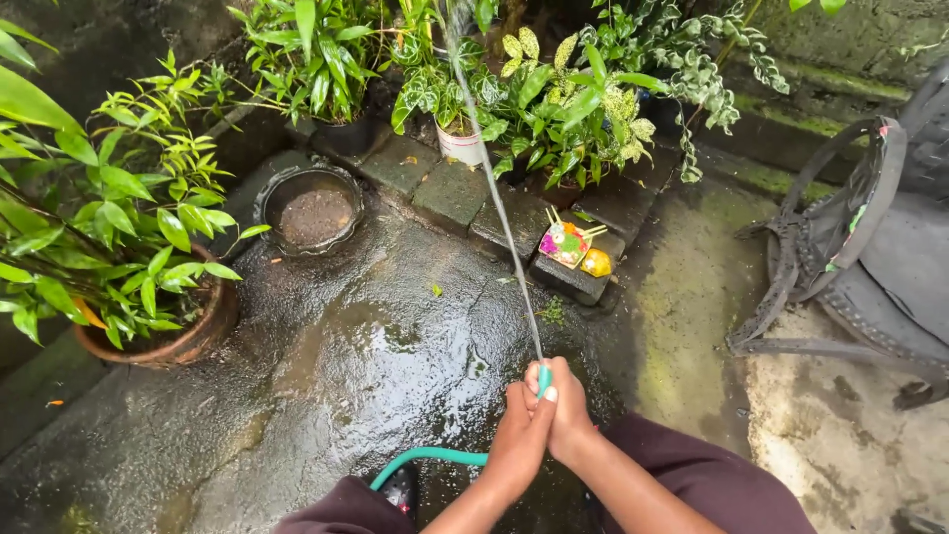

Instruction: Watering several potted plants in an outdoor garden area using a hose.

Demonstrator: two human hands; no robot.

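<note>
Hands' grip: hose nozzle pointing away.

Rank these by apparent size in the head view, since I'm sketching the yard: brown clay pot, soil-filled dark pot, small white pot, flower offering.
1. Brown clay pot, nearest the camera.
2. Soil-filled dark pot.
3. Small white pot and flower offering look alike, so unranked.

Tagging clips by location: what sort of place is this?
Likely an outdoor home garden or courtyard corner: potted plants along a mossy stone ledge, wet concrete ground, both hands aiming a green hose.
</note>
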